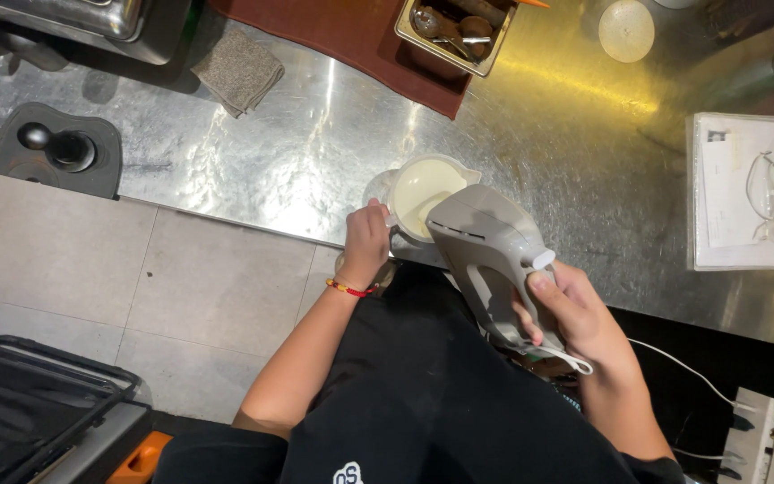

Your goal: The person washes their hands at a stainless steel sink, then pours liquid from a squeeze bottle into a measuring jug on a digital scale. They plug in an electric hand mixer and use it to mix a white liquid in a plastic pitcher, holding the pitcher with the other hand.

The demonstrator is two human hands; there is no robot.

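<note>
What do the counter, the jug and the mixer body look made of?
Counter: brushed stainless steel, going by the streaky glare. Jug: likely translucent plastic, pale rim with cream inside. Hand mixer: matte grey plastic, moulded vents; right hand grips it.

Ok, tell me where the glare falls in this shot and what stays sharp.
Head view: yellow glare streaks across the steel counter at upper right, with paler reflections mid-counter; the right hand on the grey hand mixer and the left hand at the jug of cream are sharp; lower corners fall dark.
</note>
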